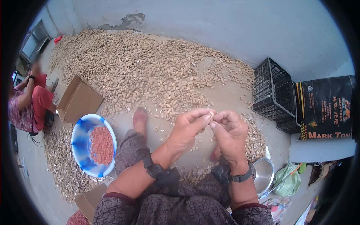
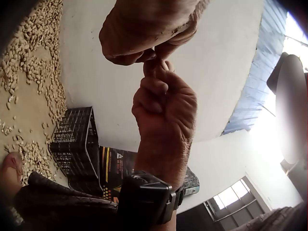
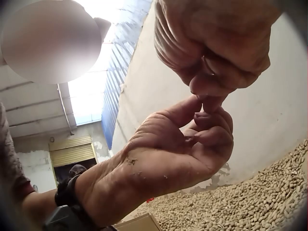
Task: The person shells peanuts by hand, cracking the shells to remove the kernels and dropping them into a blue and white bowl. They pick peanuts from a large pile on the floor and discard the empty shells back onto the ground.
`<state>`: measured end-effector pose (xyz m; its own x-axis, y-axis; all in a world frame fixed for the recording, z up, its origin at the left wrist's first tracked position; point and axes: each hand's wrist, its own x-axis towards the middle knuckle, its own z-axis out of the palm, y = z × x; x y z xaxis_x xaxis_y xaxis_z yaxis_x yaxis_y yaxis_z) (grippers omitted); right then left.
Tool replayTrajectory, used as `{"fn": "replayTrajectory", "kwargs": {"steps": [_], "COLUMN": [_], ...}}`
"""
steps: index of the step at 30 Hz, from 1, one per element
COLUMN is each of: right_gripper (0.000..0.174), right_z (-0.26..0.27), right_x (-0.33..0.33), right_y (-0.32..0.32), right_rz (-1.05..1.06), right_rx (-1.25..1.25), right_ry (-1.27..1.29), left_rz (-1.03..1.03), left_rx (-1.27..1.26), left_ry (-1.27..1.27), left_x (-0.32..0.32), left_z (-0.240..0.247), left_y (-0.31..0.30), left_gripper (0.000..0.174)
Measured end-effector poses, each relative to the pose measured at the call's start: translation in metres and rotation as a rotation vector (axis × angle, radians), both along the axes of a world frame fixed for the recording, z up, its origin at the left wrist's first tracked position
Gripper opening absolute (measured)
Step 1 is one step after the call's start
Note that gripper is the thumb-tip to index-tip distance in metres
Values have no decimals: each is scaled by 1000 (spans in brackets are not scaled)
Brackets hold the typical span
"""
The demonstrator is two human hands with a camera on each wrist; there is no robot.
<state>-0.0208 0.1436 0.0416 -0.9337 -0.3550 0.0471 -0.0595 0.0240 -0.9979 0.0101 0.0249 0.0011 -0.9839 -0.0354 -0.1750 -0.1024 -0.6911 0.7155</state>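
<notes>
In the head view a small peanut in its pale shell sits between the fingertips of both hands, held up over the lap. My left hand pinches it from one side, thumb against the bent forefinger. From the other side my right hand pinches it with thumb and forefinger, the other fingers curled in. Both wrist views show the fingertips meeting, and the peanut is hidden behind them there. On the floor beyond lies a wide heap of unshelled peanuts. Shelled red kernels fill part of a blue and white basin at left.
A cardboard box stands behind the basin. Black plastic crates and a black printed sack are at right by the wall. A metal bowl lies near the right knee, beside a green bag. Another person sits at left.
</notes>
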Motion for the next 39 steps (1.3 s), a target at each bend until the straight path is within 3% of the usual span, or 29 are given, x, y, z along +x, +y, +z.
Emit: {"fn": "replayTrajectory", "kwargs": {"steps": [3,8,12,14,17,20,24,30,39], "right_gripper": [6,9,11,10,9,8,8,10,10], "right_z": [2,10,7,6,7,4,5,14,5], "right_x": [-3,-10,-14,-16,-18,-17,-16,-15,-18], "right_y": [3,6,8,10,12,9,8,10,12], "right_rz": [20,59,111,121,132,85,91,152,169], "right_rx": [-6,-12,-34,-76,-114,-35,-23,-11,95], "right_ry": [-27,-138,-227,-272,-321,-292,-302,-291,-221], "left_rz": [16,115,115,145,61,37,3,39,198], "left_rx": [-104,-568,-634,-793,-740,-705,-755,-809,-1108], "left_ry": [31,163,236,321,278,115,83,209,373], "left_x": [0,0,0,0,0,-3,-3,-4,0], "left_z": [3,10,15,17,14,14,17,10,8], "left_y": [0,0,-2,-4,-6,-7,-9,-12,-8], "left_gripper": [19,11,5,8,16,14,12,8,9]}}
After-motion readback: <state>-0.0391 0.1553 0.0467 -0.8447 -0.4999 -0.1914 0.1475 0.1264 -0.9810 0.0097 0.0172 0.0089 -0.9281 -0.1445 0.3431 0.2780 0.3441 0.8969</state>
